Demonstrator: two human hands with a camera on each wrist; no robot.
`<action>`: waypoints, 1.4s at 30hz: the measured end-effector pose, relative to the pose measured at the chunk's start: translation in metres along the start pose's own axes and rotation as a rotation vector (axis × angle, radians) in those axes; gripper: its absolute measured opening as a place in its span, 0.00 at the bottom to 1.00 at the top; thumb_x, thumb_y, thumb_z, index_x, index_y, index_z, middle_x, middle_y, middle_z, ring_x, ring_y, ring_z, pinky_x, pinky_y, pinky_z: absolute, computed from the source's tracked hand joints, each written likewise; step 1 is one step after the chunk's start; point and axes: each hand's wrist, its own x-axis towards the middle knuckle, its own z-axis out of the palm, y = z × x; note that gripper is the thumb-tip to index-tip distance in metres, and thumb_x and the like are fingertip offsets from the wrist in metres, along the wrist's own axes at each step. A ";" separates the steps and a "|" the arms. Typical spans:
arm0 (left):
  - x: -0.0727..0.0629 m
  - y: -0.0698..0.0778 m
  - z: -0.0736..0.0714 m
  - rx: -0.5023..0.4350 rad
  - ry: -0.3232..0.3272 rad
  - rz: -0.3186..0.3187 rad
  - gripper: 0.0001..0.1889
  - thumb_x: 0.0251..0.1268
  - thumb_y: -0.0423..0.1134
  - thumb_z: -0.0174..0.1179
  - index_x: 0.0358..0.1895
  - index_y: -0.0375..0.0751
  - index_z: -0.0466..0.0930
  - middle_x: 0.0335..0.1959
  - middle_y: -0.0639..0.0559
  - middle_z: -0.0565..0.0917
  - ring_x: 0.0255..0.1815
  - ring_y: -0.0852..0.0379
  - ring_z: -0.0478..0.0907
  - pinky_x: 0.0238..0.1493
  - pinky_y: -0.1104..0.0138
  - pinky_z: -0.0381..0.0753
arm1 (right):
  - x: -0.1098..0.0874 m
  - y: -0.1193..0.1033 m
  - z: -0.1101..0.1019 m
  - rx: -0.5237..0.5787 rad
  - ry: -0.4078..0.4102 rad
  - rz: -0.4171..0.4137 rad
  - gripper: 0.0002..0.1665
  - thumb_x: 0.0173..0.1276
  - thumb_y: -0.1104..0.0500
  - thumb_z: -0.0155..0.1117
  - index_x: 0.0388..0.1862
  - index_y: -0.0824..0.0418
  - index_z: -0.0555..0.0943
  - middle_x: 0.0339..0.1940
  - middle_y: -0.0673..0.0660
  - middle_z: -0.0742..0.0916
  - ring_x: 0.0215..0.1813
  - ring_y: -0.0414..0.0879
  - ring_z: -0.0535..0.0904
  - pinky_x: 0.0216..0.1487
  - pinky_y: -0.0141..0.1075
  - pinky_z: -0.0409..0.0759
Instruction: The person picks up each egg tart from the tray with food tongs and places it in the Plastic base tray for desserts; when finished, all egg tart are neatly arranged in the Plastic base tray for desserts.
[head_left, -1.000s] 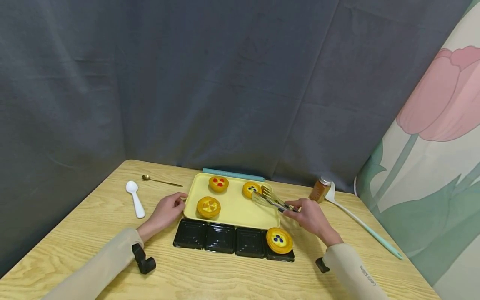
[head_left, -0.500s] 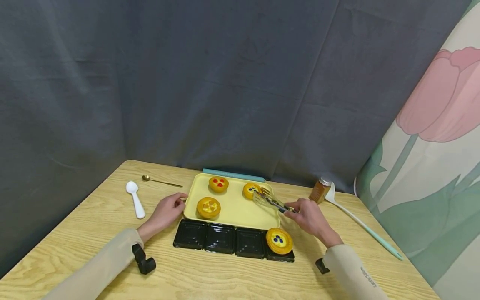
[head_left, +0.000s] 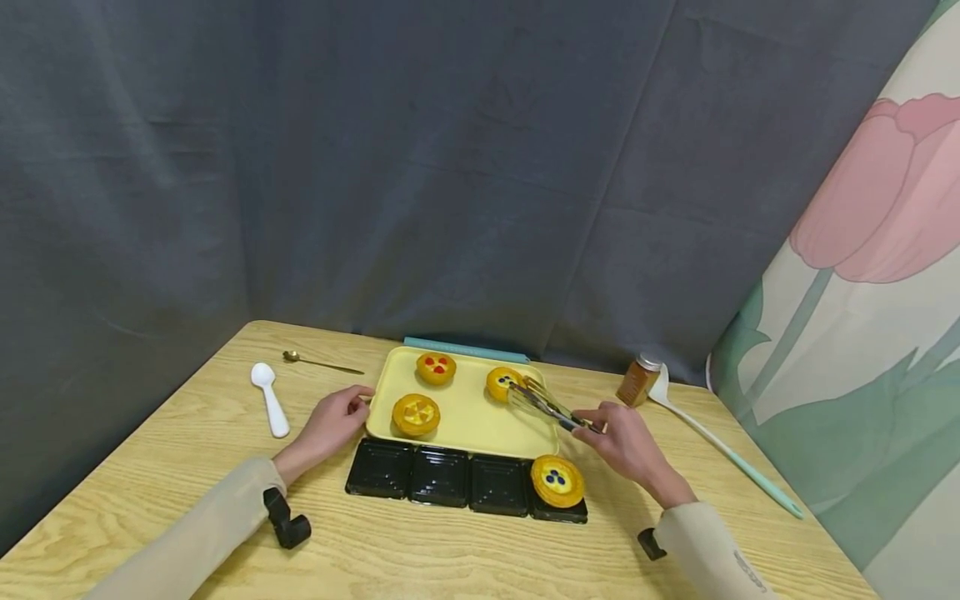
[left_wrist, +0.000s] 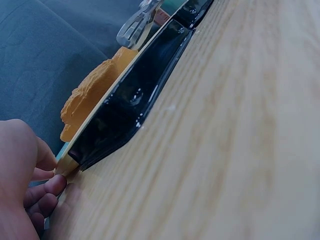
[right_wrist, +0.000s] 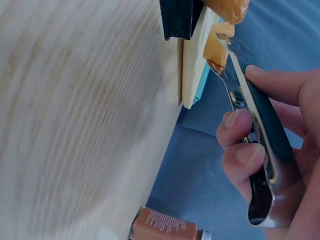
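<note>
My right hand (head_left: pixel 626 443) grips metal tongs (right_wrist: pixel 265 115) with dark handles, fingers curled round them. The tips of the tongs are at the small blueberry tart (head_left: pixel 503 383) on the back right of the yellow tray (head_left: pixel 472 429). My left hand (head_left: pixel 335 422) holds the tray's left rim between its fingers, close to the front corner. Also on the tray are a red-topped tart (head_left: pixel 436 367) and a tart with orange pieces (head_left: pixel 416 415). Along the tray's front runs a row of black square compartments (head_left: pixel 439 477); a larger blueberry tart (head_left: pixel 557 481) sits on the rightmost one.
To the left lie a white spoon (head_left: pixel 270 400) and a thin gold spoon (head_left: pixel 322 363). A teal bar (head_left: pixel 465 349) lies behind the tray. At the right stand a brown jar (head_left: pixel 639 382) and a long white-and-green ladle-like utensil (head_left: pixel 723 446). A dark curtain closes off the back.
My right hand and the tongs have shifted slightly to the right and toward me, and the small blueberry tart has crept slightly the same way. My left hand has stayed at the tray's rim.
</note>
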 end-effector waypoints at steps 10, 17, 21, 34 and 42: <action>0.001 0.001 -0.001 -0.007 -0.011 0.004 0.17 0.70 0.30 0.52 0.59 0.29 0.79 0.34 0.49 0.81 0.30 0.55 0.72 0.37 0.60 0.72 | -0.015 -0.009 -0.010 0.010 0.017 -0.002 0.17 0.64 0.61 0.73 0.51 0.64 0.88 0.23 0.46 0.74 0.21 0.38 0.64 0.24 0.33 0.65; -0.001 0.000 -0.004 0.000 -0.012 -0.003 0.18 0.70 0.29 0.52 0.59 0.29 0.79 0.34 0.49 0.81 0.30 0.54 0.72 0.37 0.60 0.72 | -0.029 -0.017 -0.017 0.032 0.019 -0.038 0.17 0.65 0.60 0.73 0.52 0.63 0.88 0.23 0.44 0.72 0.19 0.36 0.61 0.23 0.33 0.65; -0.001 0.000 -0.002 -0.002 -0.007 0.000 0.18 0.70 0.30 0.52 0.59 0.29 0.79 0.34 0.49 0.81 0.31 0.55 0.72 0.37 0.60 0.72 | -0.043 -0.023 -0.026 0.043 0.049 -0.059 0.17 0.64 0.59 0.74 0.51 0.62 0.89 0.23 0.42 0.71 0.18 0.34 0.60 0.21 0.31 0.64; 0.000 0.000 -0.001 -0.004 -0.014 -0.007 0.17 0.71 0.30 0.52 0.59 0.30 0.79 0.34 0.49 0.81 0.31 0.54 0.72 0.37 0.60 0.72 | -0.077 -0.049 -0.046 0.097 0.004 -0.045 0.18 0.63 0.61 0.75 0.53 0.61 0.89 0.24 0.42 0.69 0.20 0.32 0.58 0.21 0.29 0.63; -0.001 0.001 -0.001 -0.001 -0.015 -0.010 0.18 0.70 0.30 0.52 0.59 0.29 0.79 0.34 0.49 0.80 0.31 0.54 0.72 0.37 0.60 0.72 | -0.093 -0.054 -0.046 0.130 -0.037 -0.046 0.19 0.64 0.58 0.74 0.54 0.61 0.88 0.25 0.42 0.69 0.21 0.32 0.60 0.22 0.29 0.65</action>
